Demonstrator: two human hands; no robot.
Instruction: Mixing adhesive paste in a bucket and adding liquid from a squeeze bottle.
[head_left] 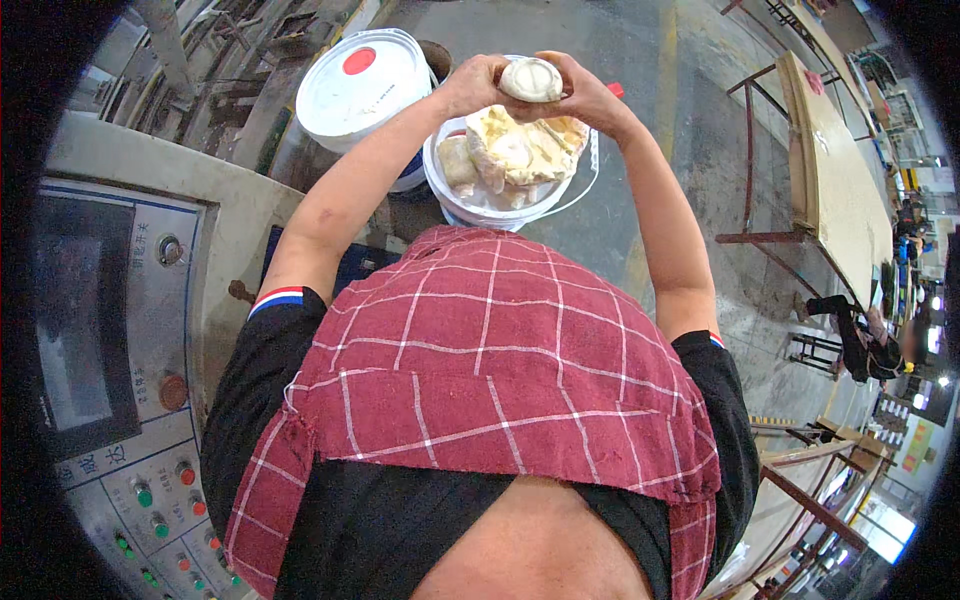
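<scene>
My left hand (474, 86) and my right hand (592, 97) meet at the far side of a white bucket, both closed around a rounded, cream-white thing (531, 80). Its face has a raised ring, like the end of a bottle or jar; I cannot tell its kind, and its sides are hidden by my fingers. Just beneath my hands, a lumpy cream-and-yellow mass (525, 150), apparently in crumpled plastic, rests on top of the white bucket (480, 212). A smaller whitish wrapped lump (458, 165) lies to its left. The bucket's thin handle hangs at the right.
Left of my hands stands a bucket with a white lid (345, 95) bearing a red round cap. A machine control panel (150, 400) with buttons is close on my left. On the right are a board-topped table (835, 170) and, farther off, a person (860, 340).
</scene>
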